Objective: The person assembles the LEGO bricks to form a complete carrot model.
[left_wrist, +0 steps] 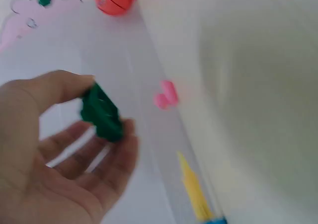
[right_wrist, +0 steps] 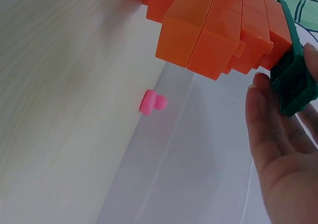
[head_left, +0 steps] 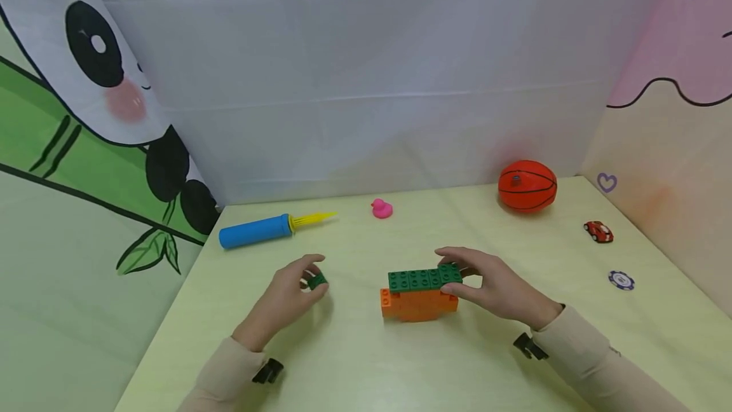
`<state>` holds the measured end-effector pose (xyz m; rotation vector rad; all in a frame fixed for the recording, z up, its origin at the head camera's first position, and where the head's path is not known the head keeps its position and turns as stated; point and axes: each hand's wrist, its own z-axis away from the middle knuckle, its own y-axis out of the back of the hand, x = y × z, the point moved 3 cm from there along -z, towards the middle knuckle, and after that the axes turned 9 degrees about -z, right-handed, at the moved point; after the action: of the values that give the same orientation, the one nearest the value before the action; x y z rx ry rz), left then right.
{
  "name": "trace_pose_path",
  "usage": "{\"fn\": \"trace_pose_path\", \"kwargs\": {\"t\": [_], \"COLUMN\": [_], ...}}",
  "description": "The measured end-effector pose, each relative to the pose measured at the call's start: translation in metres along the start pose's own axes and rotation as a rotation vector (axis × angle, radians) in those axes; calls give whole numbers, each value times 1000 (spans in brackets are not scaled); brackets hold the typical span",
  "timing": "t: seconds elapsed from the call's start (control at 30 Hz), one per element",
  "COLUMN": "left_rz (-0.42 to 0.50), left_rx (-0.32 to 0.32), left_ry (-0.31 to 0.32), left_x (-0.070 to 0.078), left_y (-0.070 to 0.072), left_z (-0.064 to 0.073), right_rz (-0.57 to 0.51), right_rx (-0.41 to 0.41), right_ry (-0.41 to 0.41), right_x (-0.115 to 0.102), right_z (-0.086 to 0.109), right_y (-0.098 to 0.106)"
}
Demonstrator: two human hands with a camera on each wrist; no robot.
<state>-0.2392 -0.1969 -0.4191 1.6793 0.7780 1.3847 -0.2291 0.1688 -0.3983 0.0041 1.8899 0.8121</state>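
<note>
In the head view, an assembly of orange toy bricks (head_left: 420, 305) is at the middle of the table, topped by a row of green toy bricks (head_left: 416, 280). My right hand (head_left: 486, 278) pinches the right-end green brick (right_wrist: 293, 80) between thumb and fingers; that brick overhangs the orange ones slightly. To the left, apart from the assembly, my left hand (head_left: 288, 291) holds a small green toy brick (left_wrist: 102, 113) above the table. Its thumb and fingertips grip the brick from opposite sides, as the left wrist view shows.
A blue pump with a yellow nozzle (head_left: 257, 231) lies at the back left of the table (head_left: 354, 367). Behind the assembly sits a pink rubber duck (head_left: 382, 209). Towards the right are a red toy basketball (head_left: 527, 187), a red toy car (head_left: 598, 232) and a poker chip (head_left: 621, 280).
</note>
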Motion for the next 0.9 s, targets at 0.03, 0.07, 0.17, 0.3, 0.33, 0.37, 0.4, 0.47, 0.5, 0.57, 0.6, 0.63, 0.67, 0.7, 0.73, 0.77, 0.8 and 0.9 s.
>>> {"fn": "trace_pose_path", "kwargs": {"t": [0.03, 0.07, 0.17, 0.3, 0.33, 0.37, 0.4, 0.47, 0.5, 0.57, 0.6, 0.63, 0.67, 0.7, 0.73, 0.77, 0.8, 0.9], "left_rz": [41, 81, 183, 254, 260, 259, 256, 252, 254, 256, 262, 268, 277, 283, 289, 295, 301, 321], "left_rx": [13, 24, 43, 21, 12, 5, -2, -14, -22, -38, -46, -53, -59, -64, -69, -72, -74, -87], "left_ry": [-55, -108, -243, -372, -395, -414, -424, -429, -423, -405, -397, -392, -390, -384, -382, -376, -367, -337], "left_x": [12, 24, 57, 87, 92, 95, 98, 100, 100, 100, 100, 100, 101, 101, 101, 101, 101, 101], "left_y": [-1, -1, -4, -12, -15, -17, -20, -23, -25, -26, -27, -27, -28, -27, -28, -28, -28, -28], "left_z": [-1, -1, -3, -5, -6, -6, -6, -7, -7, -7, -7, -7, -8, -8, -8, -9, -9, -10], "right_rz": [1, 4, 2, -11, -16, -22, -28, -37, -37, -36, -36, -35, -35, -36, -38, -37, -40, -41], "right_rx": [2, 2, 5, -1, -4, -6, -9, -14, -16, -18, -17, -15, -14, -13, -13, -14, -14, -20], "right_ry": [1, 5, 8, 14, 19, 23, 24, 28, 30, 33, 32, 31, 30, 30, 30, 29, 24, 21], "right_x": [0, 1, 2, 2, 2, 2, 2, 2, 2, 2, 2, 2, 2, 2, 2, 2, 2, 3], "right_z": [0, 0, 0, 0, 0, 0, 0, 0, 0, 0, 0, 0, 0, 0, 0, 0, 0, 0], "right_y": [0, 0, 0, -1, -1, -1, -1, -2, -2, -2, -1, -1, -1, -1, 0, 0, 0, -1]}}
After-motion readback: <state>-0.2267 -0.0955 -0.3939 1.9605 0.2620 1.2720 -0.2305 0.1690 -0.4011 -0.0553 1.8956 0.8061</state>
